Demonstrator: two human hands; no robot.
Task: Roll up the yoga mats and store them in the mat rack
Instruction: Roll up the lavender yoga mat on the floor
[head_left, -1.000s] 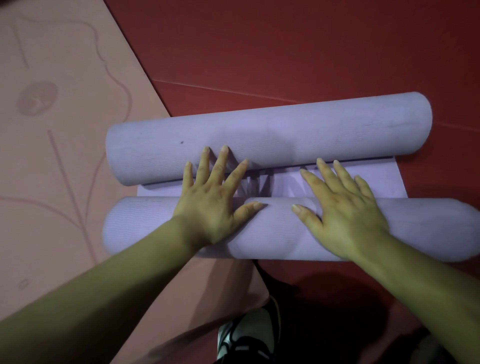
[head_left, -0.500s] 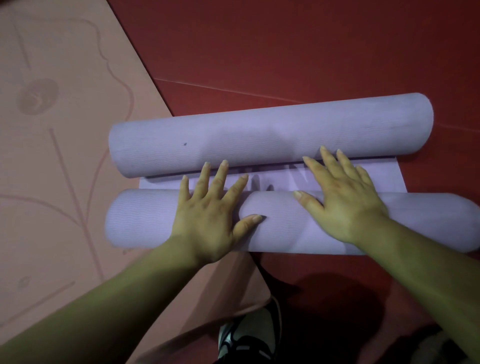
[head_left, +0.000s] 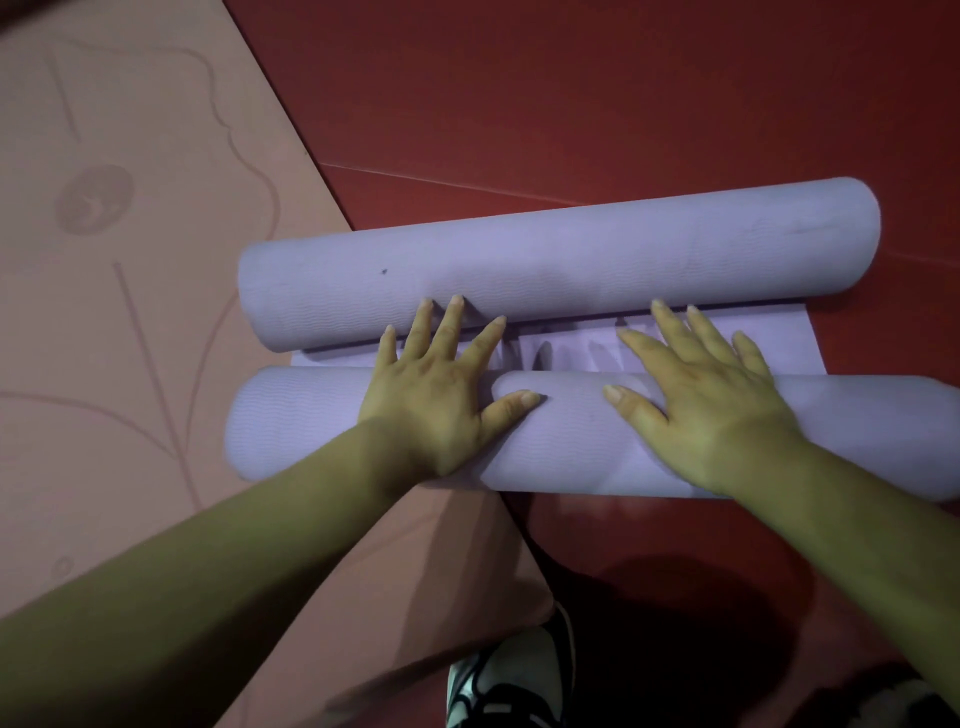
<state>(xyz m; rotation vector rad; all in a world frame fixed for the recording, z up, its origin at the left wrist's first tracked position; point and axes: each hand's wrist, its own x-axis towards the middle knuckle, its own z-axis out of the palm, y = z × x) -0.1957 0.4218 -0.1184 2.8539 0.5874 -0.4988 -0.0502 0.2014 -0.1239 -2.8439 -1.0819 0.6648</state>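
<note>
Step in hand, judged: rolling lavender near roll (head_left: 571, 447) forward over flat strip (head_left: 571, 353) toward far roll (head_left: 561, 260). Best done with even pressure from both palms and the ends kept level, so the coil does not cone.
Left hand (head_left: 436, 400): flat, fingers straight and spread, pressing near roll left of centre; nothing clasped.
Right hand (head_left: 711, 410): likewise flat and spread, pressing right of centre.
Fingertips (head_left: 456, 301) of both reach far roll's near edge.
Peach mat (head_left: 130, 260): left of frame, unrolled.
Red floor (head_left: 571, 93): upper right.
Shoe (head_left: 509, 675): bottom edge.
Mat rack: not in view.
</note>
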